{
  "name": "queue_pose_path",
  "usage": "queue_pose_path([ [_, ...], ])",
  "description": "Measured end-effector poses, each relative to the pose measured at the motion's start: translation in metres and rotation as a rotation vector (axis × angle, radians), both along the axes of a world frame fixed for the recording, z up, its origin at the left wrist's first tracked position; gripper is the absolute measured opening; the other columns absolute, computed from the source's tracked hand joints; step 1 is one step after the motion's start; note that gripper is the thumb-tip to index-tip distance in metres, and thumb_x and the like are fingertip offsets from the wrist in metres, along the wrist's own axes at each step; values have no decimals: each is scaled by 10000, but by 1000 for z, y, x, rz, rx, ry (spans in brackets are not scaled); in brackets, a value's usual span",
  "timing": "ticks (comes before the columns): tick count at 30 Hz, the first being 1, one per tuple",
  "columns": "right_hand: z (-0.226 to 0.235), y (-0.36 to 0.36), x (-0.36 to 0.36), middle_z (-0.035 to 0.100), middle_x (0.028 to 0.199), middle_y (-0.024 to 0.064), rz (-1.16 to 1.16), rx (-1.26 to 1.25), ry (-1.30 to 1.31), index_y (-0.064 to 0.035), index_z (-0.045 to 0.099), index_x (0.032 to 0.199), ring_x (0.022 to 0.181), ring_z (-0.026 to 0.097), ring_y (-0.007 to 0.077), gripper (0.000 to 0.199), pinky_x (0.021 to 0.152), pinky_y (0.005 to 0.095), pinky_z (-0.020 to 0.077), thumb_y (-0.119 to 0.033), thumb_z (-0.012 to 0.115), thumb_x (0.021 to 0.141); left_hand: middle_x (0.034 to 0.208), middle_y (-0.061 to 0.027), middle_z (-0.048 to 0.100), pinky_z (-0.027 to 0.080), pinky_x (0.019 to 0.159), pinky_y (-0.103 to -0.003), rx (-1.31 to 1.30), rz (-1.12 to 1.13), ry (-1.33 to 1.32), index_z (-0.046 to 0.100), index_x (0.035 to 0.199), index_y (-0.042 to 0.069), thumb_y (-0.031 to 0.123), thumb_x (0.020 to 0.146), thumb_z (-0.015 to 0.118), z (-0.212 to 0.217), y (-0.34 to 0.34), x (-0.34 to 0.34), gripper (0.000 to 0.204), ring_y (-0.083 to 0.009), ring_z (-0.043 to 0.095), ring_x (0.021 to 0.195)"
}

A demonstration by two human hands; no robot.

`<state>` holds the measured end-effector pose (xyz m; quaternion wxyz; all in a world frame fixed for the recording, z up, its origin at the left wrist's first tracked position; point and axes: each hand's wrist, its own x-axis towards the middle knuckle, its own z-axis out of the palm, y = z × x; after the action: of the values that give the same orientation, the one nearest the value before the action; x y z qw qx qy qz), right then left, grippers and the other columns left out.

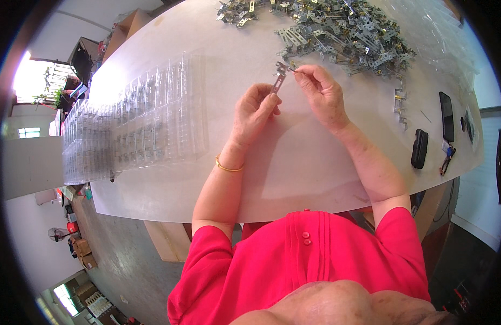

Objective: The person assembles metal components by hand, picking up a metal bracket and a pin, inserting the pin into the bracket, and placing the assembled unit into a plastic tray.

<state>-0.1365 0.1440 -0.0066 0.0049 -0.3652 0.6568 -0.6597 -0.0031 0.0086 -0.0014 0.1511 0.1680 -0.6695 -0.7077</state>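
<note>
Clear trays (137,124), phone (446,116), black case (419,148)

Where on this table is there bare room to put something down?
The widest bare patch lies on the table below the left hand and right hand, between the clear trays and the phone. The far edge is crowded with the metal parts pile.

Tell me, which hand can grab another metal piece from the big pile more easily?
Probably the right hand: it is nearer the pile of metal parts and pinches only a tiny piece, while the left hand holds the metal strip.
</note>
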Motion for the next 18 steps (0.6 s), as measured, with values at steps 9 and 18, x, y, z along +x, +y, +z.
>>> queue_pose_path([
  [9,18,6,16,661,749,104,77,277,26,-58,656,975,632,631,178,97,586,313,488,-134,676,919,944,-53,652,526,639,-228,-135,159,48,569,1155,-17,66,943,650,-14,3,-5,242,-93,622,759],
  [18,13,5,16,672,785,144,113,257,213,-49,634,964,678,663,298,75,597,376,501,-102,654,915,933,-37,650,530,641,-216,-417,187,105,586,1126,0,46,885,725,-24,3,-8,282,-66,607,757],
])
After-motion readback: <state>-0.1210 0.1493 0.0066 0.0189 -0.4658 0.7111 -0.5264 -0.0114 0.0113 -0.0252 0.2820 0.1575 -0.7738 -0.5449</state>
